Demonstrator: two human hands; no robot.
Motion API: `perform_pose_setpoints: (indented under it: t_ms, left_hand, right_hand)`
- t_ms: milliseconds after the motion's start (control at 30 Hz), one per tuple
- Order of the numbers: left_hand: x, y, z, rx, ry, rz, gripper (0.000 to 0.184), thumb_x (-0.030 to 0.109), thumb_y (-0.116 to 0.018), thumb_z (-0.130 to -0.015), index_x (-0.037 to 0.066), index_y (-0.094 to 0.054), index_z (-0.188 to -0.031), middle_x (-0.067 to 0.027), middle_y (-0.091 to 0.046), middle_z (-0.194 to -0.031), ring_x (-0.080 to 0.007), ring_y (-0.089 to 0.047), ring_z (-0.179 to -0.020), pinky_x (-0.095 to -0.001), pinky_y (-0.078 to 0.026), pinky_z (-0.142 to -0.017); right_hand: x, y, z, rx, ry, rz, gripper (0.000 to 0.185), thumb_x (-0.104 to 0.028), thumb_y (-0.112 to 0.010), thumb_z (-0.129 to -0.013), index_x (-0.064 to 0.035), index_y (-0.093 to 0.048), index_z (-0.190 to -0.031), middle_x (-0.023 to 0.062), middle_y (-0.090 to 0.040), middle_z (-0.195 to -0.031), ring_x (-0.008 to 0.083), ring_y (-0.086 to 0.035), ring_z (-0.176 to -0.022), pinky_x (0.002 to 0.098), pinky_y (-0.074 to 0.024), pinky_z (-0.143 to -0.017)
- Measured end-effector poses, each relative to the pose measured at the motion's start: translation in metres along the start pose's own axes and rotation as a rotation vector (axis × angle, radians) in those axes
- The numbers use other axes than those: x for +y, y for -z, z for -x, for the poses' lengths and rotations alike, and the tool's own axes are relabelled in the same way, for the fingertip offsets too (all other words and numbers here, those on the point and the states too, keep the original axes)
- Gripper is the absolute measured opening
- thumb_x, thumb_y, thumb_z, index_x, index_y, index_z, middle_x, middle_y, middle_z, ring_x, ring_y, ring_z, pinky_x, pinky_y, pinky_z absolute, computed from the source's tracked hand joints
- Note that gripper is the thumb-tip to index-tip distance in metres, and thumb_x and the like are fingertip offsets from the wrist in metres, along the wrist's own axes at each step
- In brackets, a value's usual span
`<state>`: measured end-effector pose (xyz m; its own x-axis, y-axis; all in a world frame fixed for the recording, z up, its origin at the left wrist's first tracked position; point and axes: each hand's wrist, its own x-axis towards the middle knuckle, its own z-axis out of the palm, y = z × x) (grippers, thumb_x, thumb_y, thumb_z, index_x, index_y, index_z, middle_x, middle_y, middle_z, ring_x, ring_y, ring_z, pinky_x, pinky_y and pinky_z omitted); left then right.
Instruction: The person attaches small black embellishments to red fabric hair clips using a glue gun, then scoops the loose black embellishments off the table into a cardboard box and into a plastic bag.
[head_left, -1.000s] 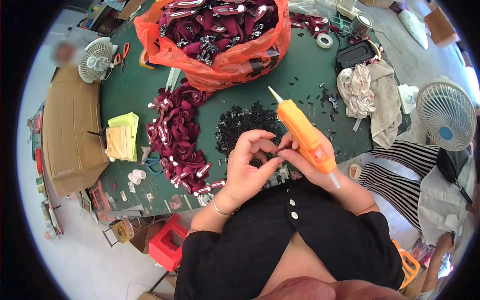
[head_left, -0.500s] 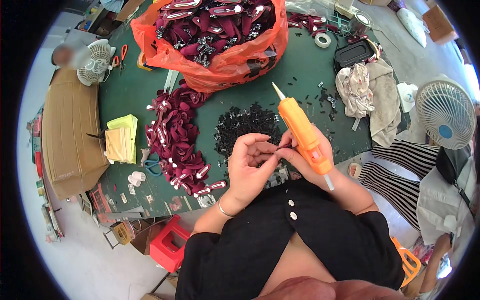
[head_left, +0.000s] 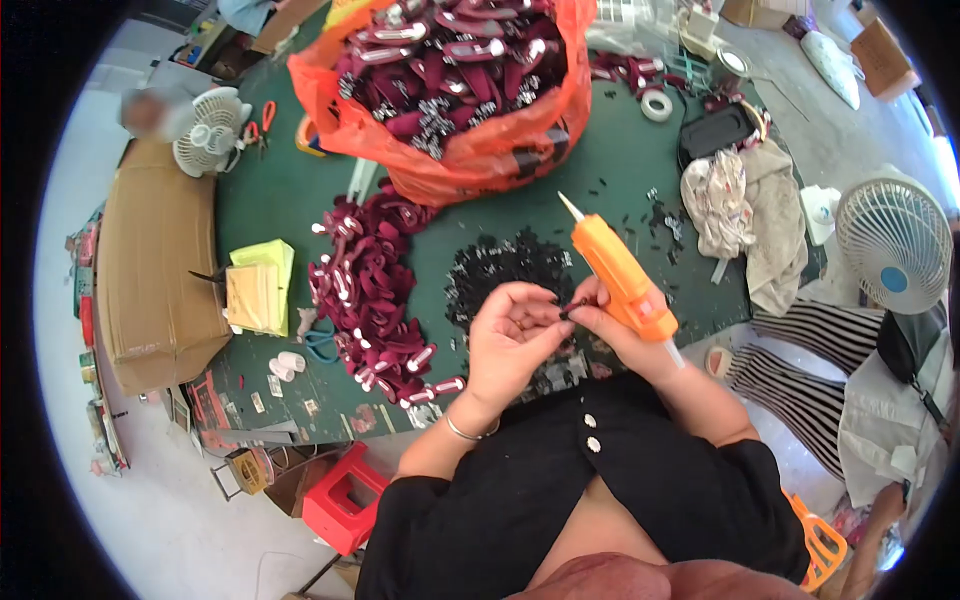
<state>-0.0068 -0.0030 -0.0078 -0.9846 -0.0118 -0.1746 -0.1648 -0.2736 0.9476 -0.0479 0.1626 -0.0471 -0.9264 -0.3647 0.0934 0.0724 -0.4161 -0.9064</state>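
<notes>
An orange glue gun (head_left: 622, 272) with a pale nozzle rests in my right hand (head_left: 628, 328), its tip aimed away from me. That hand's thumb and fingers also pinch a small dark maroon piece (head_left: 574, 308), too small to make out fully. My left hand (head_left: 512, 338), with a bangle on the wrist, is curled with thumb and fingertips closed at the same piece. Just beyond the hands spreads a pile of small black pieces (head_left: 500, 268), some with shiny bits. To the left lies a heap of maroon snap hair clips (head_left: 375, 280).
A red plastic bag (head_left: 450, 180) full of maroon clips stands at the back of the green table (head_left: 420, 240). Yellow packets (head_left: 262, 290), blue scissors (head_left: 321, 342), cloths (head_left: 765, 225) and a tape roll (head_left: 656, 105) lie around. A fan (head_left: 893, 240) and a person in striped trousers (head_left: 800, 365) are right.
The whole view has shifted, so the table's things appear lower and further right. Both hands stay together at the small piece, with the glue gun still in my right hand.
</notes>
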Motion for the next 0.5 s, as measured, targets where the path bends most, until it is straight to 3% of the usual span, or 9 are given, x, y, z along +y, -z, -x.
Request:
perform_pose_setpoints:
  t_ms: [67, 133, 200, 233, 333, 367, 400, 433, 500]
  left_hand:
    - [0.006, 0.001, -0.003, -0.008, -0.021, -0.082, 0.036, -0.009, -0.066, -0.08, 0.001, -0.053, -0.112, -0.0058, -0.063, -0.093, -0.0115, -0.064, -0.085, -0.0231, -0.054, -0.072]
    - [0.027, 0.0, -0.011, 0.049, -0.25, -0.381, 0.032, -0.009, -0.066, -0.08, 0.0, -0.057, -0.109, -0.0057, -0.065, -0.091, -0.0113, -0.064, -0.083, -0.0236, -0.053, -0.072]
    - [0.067, 0.008, -0.035, 0.133, -0.639, -0.691, 0.015, -0.007, -0.067, -0.078, 0.001, -0.065, -0.09, -0.0067, -0.066, -0.089, -0.0101, -0.061, -0.075, -0.0218, -0.049, -0.066]
    - [0.088, 0.012, -0.055, 0.183, -0.903, -0.787, 0.014, -0.006, -0.068, -0.077, 0.002, -0.066, -0.089, -0.0058, -0.065, -0.086, -0.0098, -0.059, -0.071, -0.0208, -0.047, -0.062]
    - [0.146, 0.015, -0.109, 0.392, -1.054, -0.842, 0.014, -0.004, -0.067, -0.078, 0.002, -0.066, -0.09, -0.0051, -0.065, -0.086, -0.0119, -0.058, -0.072, -0.0239, -0.046, -0.064]
    - [0.167, 0.021, -0.123, 0.344, -1.121, -1.071, 0.013, -0.003, -0.065, -0.079, 0.001, -0.067, -0.092, -0.0063, -0.065, -0.092, -0.0144, -0.061, -0.081, -0.025, -0.048, -0.069]
    - [0.171, 0.031, -0.142, 0.288, -1.125, -1.09, 0.014, -0.002, -0.064, -0.08, 0.0, -0.067, -0.093, -0.009, -0.066, -0.099, -0.0176, -0.063, -0.09, -0.0269, -0.05, -0.076]
    - [0.171, 0.033, -0.149, 0.262, -1.042, -0.986, 0.015, -0.002, -0.063, -0.081, 0.0, -0.067, -0.095, -0.0104, -0.065, -0.105, -0.0196, -0.063, -0.095, -0.0274, -0.05, -0.081]
    - [0.167, 0.023, -0.136, 0.286, -1.127, -1.025, 0.013, -0.005, -0.063, -0.081, -0.001, -0.067, -0.092, -0.0103, -0.066, -0.104, -0.0184, -0.063, -0.095, -0.0281, -0.05, -0.081]
  right_hand:
    - [-0.002, 0.0, 0.0, 0.003, -0.018, -0.1, 0.028, 0.005, -0.069, -0.08, -0.0024, -0.049, -0.098, 0.0114, -0.06, -0.1, 0.0167, -0.061, -0.091, 0.0299, -0.0513, -0.082]
    - [-0.014, 0.006, 0.0, 0.018, -0.003, -0.053, 0.027, 0.006, -0.066, -0.081, -0.0039, -0.047, -0.098, 0.018, -0.06, -0.11, 0.0197, -0.061, -0.096, 0.033, -0.051, -0.085]
    - [-0.019, 0.009, 0.001, 0.08, 0.094, 0.023, 0.019, 0.001, -0.058, -0.085, -0.0057, -0.046, -0.099, 0.017, -0.058, -0.112, 0.0188, -0.059, -0.094, 0.0327, -0.0481, -0.086]
    - [-0.019, 0.013, 0.003, 0.105, 0.083, 0.022, 0.019, 0.002, -0.058, -0.086, -0.0057, -0.046, -0.099, 0.0167, -0.058, -0.111, 0.019, -0.059, -0.094, 0.033, -0.0482, -0.086]
    - [-0.021, 0.022, 0.009, 0.178, 0.048, 0.032, 0.017, 0.005, -0.056, -0.086, -0.0051, -0.046, -0.096, 0.0159, -0.058, -0.108, 0.0197, -0.059, -0.093, 0.0329, -0.0481, -0.085]
    - [-0.019, 0.029, 0.009, 0.213, 0.082, 0.141, 0.017, 0.006, -0.057, -0.085, -0.005, -0.046, -0.093, 0.015, -0.059, -0.106, 0.0194, -0.059, -0.094, 0.0322, -0.0476, -0.085]
    - [-0.02, 0.038, 0.012, 0.253, 0.108, 0.258, 0.017, 0.007, -0.058, -0.085, -0.0048, -0.047, -0.091, 0.0142, -0.06, -0.103, 0.019, -0.059, -0.094, 0.0314, -0.0472, -0.085]
    - [-0.02, 0.042, 0.009, 0.39, 0.202, 0.298, 0.014, 0.002, -0.065, -0.084, -0.0024, -0.054, -0.092, 0.0091, -0.066, -0.097, 0.0119, -0.061, -0.088, 0.0242, -0.0469, -0.078]
    - [-0.029, 0.063, 0.007, 0.522, 0.301, 0.674, 0.013, 0.002, -0.065, -0.084, -0.0004, -0.056, -0.094, 0.0084, -0.066, -0.094, 0.0128, -0.062, -0.085, 0.0255, -0.0487, -0.076]
